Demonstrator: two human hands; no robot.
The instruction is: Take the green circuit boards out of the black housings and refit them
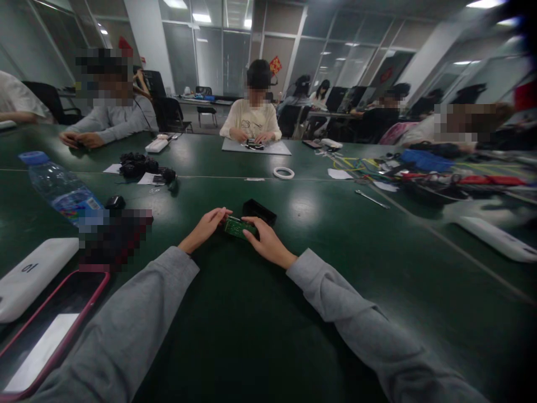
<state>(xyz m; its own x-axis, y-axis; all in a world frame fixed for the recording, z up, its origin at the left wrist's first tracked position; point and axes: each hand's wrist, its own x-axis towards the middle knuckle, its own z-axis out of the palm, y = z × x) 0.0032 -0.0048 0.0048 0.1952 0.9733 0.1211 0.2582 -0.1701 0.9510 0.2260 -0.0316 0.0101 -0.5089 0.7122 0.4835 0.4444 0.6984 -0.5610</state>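
Observation:
A small green circuit board is held just above the dark green table, near the middle of the view. My left hand pinches its left end between thumb and fingertips. On the right, my right hand grips the other end, thumb on the near face and fingers along the top edge. Right behind the board, an open black case rests on the table.
At the left lie a water bottle, a white power bank and a red-edged phone. A white tape ring, a wrench and tangled cables lie farther off. Several people sit beyond.

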